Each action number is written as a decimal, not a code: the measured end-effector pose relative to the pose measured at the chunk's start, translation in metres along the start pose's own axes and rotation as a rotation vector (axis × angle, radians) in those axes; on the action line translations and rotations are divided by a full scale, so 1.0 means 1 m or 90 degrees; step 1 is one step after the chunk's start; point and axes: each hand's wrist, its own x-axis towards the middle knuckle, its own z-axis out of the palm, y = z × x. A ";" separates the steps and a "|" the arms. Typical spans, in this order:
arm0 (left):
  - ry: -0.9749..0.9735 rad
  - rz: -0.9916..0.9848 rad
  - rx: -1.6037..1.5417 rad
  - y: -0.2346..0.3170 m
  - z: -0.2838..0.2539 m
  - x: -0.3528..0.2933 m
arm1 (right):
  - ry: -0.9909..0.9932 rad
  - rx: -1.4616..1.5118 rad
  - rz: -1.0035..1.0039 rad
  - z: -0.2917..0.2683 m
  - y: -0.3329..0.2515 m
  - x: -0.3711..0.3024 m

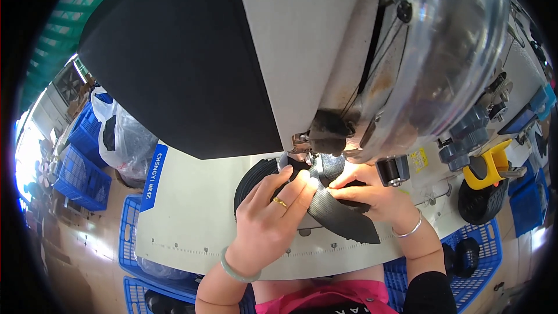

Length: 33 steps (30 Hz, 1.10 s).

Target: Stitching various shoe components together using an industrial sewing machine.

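A dark grey-black webbing strap [344,219] lies under the sewing machine's presser foot [301,149], its loose cut end slanting toward me on the right. My left hand [264,212], with a gold ring and a pale bangle, presses bent fingers onto the strap just in front of the foot; its thumb is hidden. On the other side my right hand [375,195], wearing a silver bangle, pinches the strap's edge between thumb and fingers. A black ribbed piece [251,185] curves on the table beyond my left hand. The needle point cannot be made out.
The machine head [302,35] with a clear plastic cover [459,52] looms over the white worktable [192,209]. At the right are a yellow tape dispenser [488,166] and a black roll [479,202]. Blue crates [482,261] stand below the table; a plastic bag [131,145] is at left.
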 end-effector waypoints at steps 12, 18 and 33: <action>-0.015 0.016 0.009 -0.004 -0.004 0.004 | 0.015 -0.037 -0.007 0.002 -0.004 0.008; -0.019 0.021 0.027 -0.004 -0.002 0.009 | 0.002 -0.042 -0.046 -0.006 0.000 0.016; 0.036 -0.146 -0.169 -0.012 0.000 0.007 | -0.012 -0.259 -0.093 -0.006 -0.011 0.011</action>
